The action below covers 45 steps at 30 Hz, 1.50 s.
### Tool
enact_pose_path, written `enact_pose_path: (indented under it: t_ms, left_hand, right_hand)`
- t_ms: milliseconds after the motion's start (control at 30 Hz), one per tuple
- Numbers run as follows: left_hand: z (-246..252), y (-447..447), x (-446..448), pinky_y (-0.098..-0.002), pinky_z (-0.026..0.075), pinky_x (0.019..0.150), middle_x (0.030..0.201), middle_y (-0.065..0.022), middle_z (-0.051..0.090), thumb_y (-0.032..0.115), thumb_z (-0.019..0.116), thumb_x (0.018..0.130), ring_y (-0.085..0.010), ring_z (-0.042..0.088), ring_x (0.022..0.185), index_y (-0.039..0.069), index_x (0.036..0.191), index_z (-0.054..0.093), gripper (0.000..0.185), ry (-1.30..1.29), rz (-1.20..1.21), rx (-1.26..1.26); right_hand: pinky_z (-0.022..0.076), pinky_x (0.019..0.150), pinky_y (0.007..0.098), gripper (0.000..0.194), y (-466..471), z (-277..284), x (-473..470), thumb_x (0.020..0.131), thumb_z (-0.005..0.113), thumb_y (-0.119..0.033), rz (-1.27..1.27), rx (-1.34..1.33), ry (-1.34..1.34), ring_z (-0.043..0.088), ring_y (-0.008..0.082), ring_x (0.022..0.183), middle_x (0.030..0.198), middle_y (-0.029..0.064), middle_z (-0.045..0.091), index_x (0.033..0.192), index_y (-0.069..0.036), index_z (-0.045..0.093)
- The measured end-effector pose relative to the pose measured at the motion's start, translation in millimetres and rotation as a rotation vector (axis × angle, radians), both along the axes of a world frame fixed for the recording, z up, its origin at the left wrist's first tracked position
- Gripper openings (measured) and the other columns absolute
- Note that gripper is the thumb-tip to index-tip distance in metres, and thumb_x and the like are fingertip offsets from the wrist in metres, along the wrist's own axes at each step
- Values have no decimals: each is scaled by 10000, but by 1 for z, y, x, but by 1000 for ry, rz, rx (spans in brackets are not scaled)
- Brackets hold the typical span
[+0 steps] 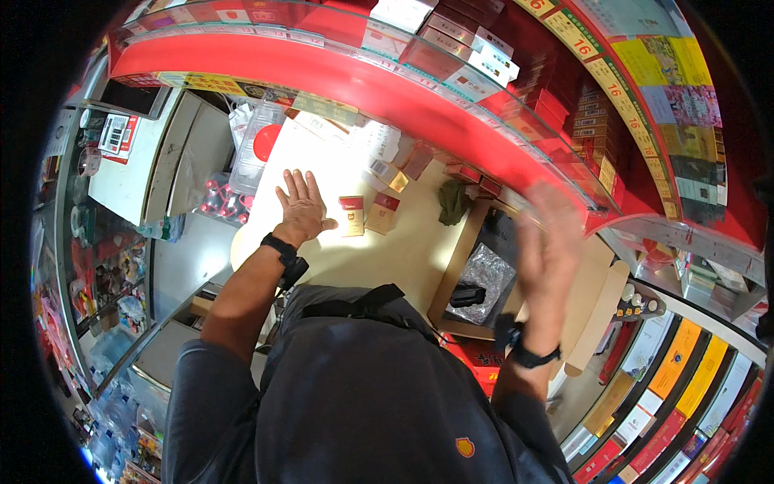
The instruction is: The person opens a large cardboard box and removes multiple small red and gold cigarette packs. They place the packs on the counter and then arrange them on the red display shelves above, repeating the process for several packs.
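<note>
My left hand (300,207) lies palm down over the left part of a cream tabletop (314,266), fingers spread and holding nothing. Just right of its thumb are two red-and-gold cigarette packs (352,216) (381,213), side by side. My right hand (549,242) is raised, blurred by motion, over the right side of an open cardboard box (450,284); it appears empty. Inside that box are clear bubble wrap (487,275) and a small black object (467,296). Black straps with small devices circle both wrists.
A red display shelf (338,66) with a glass front and cigarette packs curves across the far side. Small boxes (387,172) and a dark green cloth (452,202) lie below it. At left are a clear plastic container (260,145) and a white cabinet (142,163). Cigarette cartons (665,363) fill racks at right.
</note>
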<state>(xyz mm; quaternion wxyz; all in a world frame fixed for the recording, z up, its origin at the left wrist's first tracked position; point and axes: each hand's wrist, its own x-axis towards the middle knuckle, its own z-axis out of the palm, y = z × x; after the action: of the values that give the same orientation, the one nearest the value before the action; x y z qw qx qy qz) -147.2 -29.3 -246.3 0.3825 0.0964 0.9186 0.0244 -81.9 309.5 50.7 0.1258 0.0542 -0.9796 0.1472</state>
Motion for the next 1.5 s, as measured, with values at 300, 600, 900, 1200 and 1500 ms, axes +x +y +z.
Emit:
enact_pose_path:
  t_ms: [300, 600, 900, 1200, 1500]
  left_hand:
    - [5, 3, -3, -772, 21, 1219, 1698, -425, -86, 699, 769, 836, -606, -185, 1558, -134, 1627, -118, 1451, -32, -11, -40]
    - [7, 3, -1, -772, 66, 1220, 1715, -397, -44, 706, 774, 827, -603, -148, 1569, -143, 1634, -62, 1439, 5, -10, -38]
    - [1, -2, 4, -781, 112, 1209, 1701, -409, 23, 738, 789, 784, -609, -89, 1575, -143, 1638, -4, 1460, 82, -9, 3]
    - [-4, -6, 8, -791, 163, 1189, 1682, -428, 65, 712, 824, 764, -626, -53, 1570, -153, 1632, 40, 1455, 148, -23, 49]
    - [-2, -5, 6, -799, 179, 1178, 1669, -450, 56, 729, 814, 766, -636, -49, 1564, -164, 1627, 25, 1470, 138, -46, 29]
  right_hand:
    - [523, 1053, 494, 720, -64, -176, -2, 979, 658, -402, -1, -118, -832, 615, 407, 1301, 1548, 267, 510, 1527, 22, 463]
    - [592, 871, 515, 752, -115, -271, -38, 913, 673, -538, -201, -87, -917, 748, 420, 984, 1034, 243, 762, 1385, 28, 524]
    - [598, 758, 405, 603, -102, -286, -23, 906, 727, -444, -269, -296, -766, 759, 278, 873, 1009, 162, 769, 1310, -10, 614]
    - [640, 703, 376, 246, -29, -117, 11, 1014, 661, -109, -333, -1490, -852, 760, 272, 788, 943, 163, 719, 1217, -1, 577]
    - [628, 946, 432, 439, 25, 4, -28, 1076, 610, -237, -263, -1419, -160, 752, 306, 1027, 1265, 226, 717, 1410, 48, 594]
